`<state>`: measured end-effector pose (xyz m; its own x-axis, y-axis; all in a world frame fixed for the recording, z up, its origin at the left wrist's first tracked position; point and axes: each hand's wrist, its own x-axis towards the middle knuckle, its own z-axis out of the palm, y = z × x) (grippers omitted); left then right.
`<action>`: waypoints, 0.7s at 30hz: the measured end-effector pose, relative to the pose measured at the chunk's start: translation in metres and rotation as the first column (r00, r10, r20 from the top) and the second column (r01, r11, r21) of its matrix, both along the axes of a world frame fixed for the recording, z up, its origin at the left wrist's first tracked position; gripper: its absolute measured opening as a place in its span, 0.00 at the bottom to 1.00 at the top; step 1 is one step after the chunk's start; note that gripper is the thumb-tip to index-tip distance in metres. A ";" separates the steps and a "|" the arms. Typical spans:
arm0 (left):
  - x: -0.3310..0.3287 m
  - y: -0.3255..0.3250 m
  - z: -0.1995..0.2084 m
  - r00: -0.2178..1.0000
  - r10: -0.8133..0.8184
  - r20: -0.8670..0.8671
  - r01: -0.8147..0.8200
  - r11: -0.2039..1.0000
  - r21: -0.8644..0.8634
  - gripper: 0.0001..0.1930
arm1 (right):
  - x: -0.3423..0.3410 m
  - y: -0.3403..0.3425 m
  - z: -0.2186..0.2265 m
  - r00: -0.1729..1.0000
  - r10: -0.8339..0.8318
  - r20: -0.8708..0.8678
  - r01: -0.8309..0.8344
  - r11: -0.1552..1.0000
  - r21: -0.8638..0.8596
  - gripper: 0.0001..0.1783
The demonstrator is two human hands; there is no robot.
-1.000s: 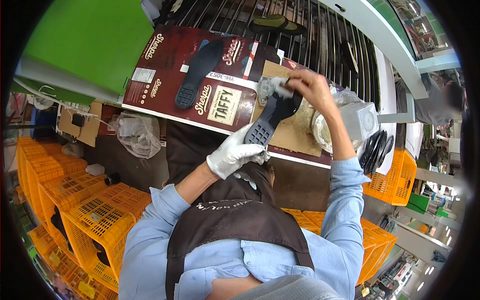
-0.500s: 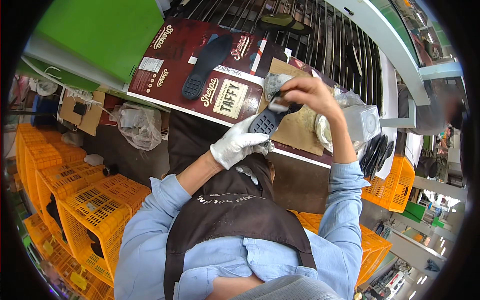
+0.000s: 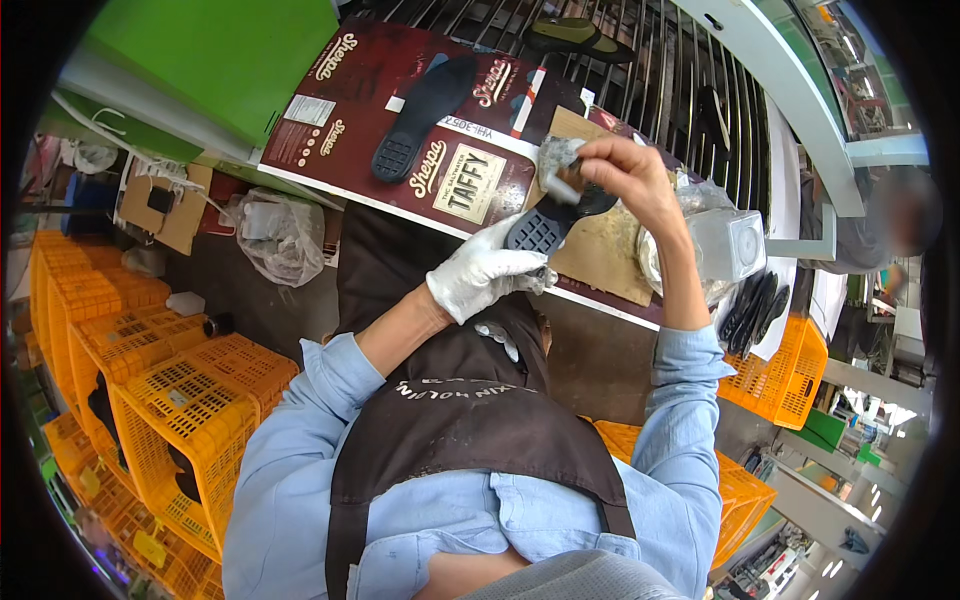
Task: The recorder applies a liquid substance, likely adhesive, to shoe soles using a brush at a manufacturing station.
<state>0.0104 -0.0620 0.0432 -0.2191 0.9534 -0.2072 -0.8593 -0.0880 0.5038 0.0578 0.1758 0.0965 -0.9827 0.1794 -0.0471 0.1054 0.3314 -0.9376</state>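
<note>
I count one maroon cardboard sheet (image 3: 350, 90), then one brown cardboard piece (image 3: 615, 262) on it. One dark sole (image 3: 425, 112) lies flat on the sheet; a second, the held sole (image 3: 540, 228), black with a gridded heel, slants near the brown piece's edge. One gloved left hand (image 3: 483, 272) curls closed around that heel. One bare right hand (image 3: 635, 178) pinches a small blurred thing (image 3: 568, 186) over its far end, contact unclear.
</note>
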 end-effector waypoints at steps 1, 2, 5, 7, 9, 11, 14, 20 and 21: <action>0.000 0.001 0.000 1.000 0.011 0.013 -0.012 0.999 0.030 0.27 | 0.002 -0.008 0.001 0.995 0.097 0.024 -0.097 0.995 0.012 0.10; 0.000 0.000 0.000 1.000 0.012 0.014 -0.013 1.000 0.028 0.27 | 0.001 -0.017 0.000 0.980 0.192 0.048 -0.194 0.981 0.021 0.11; -0.002 -0.001 0.004 1.000 0.003 0.002 -0.003 1.000 -0.017 0.26 | -0.008 -0.018 0.000 0.999 0.036 0.009 -0.037 0.984 0.174 0.10; 0.001 -0.001 0.007 1.000 0.000 -0.005 0.000 1.000 -0.013 0.26 | -0.005 -0.017 0.010 0.994 -0.103 0.025 0.101 0.992 0.078 0.09; -0.001 -0.003 0.008 0.999 -0.005 -0.050 0.004 1.000 -0.024 0.28 | 0.000 -0.031 0.013 0.998 0.057 0.011 -0.058 0.991 0.117 0.08; -0.001 -0.004 0.002 0.999 -0.014 -0.050 0.012 0.999 -0.031 0.28 | -0.001 -0.041 0.013 0.983 0.184 -0.003 -0.176 0.946 0.273 0.07; 0.000 -0.001 0.004 0.999 -0.020 -0.051 0.019 1.000 -0.011 0.29 | -0.001 -0.020 -0.003 0.958 -0.199 -0.207 0.254 0.924 0.287 0.11; -0.001 0.001 0.003 1.000 -0.026 -0.007 0.026 0.999 -0.028 0.30 | 0.047 -0.030 -0.012 0.931 -0.102 -0.349 0.317 0.698 0.642 0.11; -0.001 0.001 0.003 1.000 -0.025 0.011 0.025 0.999 -0.026 0.30 | 0.054 -0.037 -0.009 0.941 -0.014 -0.338 0.238 0.737 0.632 0.12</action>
<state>0.0098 -0.0607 0.0459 -0.1930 0.9529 -0.2339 -0.8662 -0.0535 0.4968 0.1114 0.1386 0.0879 -0.8934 0.1775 0.4128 -0.0475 0.8762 -0.4795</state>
